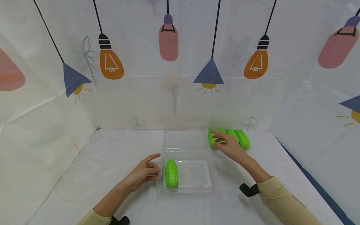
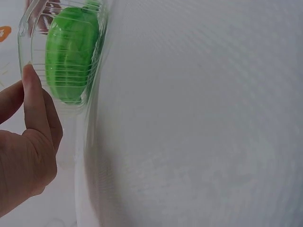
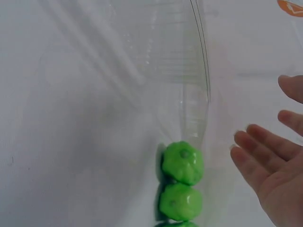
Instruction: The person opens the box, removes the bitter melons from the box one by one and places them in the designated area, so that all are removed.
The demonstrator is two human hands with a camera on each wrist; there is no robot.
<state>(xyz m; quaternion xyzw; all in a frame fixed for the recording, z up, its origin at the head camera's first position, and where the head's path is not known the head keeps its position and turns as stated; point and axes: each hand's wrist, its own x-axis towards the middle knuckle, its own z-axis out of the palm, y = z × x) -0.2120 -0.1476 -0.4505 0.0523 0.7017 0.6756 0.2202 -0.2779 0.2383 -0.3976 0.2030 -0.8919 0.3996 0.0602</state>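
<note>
A shiny, lobed green pepper lies lengthwise at the left side of an open clear plastic clamshell box. My left hand is at the box's left rim, its fingers loosely bent and a fingertip right at the edge in the left wrist view. My right hand reaches over a row of green peppers behind the box, above the leftmost one. Its fingers look extended and apart from the peppers in the right wrist view, with nothing held.
The box's clear lid lies folded back toward the rear wall. A white table bears everything, with white sheeting printed with lamps around it. Black wrist mounts stick out below both forearms.
</note>
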